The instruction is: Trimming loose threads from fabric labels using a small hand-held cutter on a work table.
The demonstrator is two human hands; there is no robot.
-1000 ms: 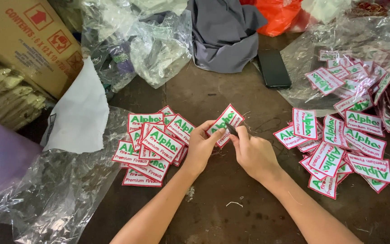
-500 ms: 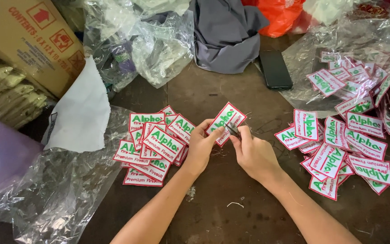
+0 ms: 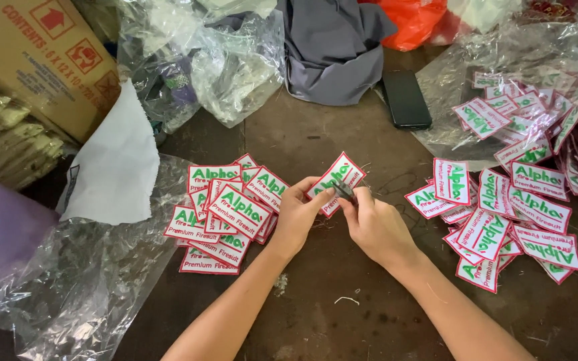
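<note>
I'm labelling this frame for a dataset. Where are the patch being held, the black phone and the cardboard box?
held patch (image 3: 340,175), head view, its white middle.
black phone (image 3: 406,99), head view, screen centre.
cardboard box (image 3: 41,63), head view, its printed side.

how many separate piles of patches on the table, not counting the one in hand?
2. One pile of patches left of the left hand, one spread right of the right hand, running onto clear plastic; more may be hidden.

So the patch (image 3: 334,182) is a white embroidered rectangle with a red border and green lettering, sitting tilted face-up above the worktop between both hands, with a small dark snipping tool (image 3: 344,192) touching its lower right edge.
</note>
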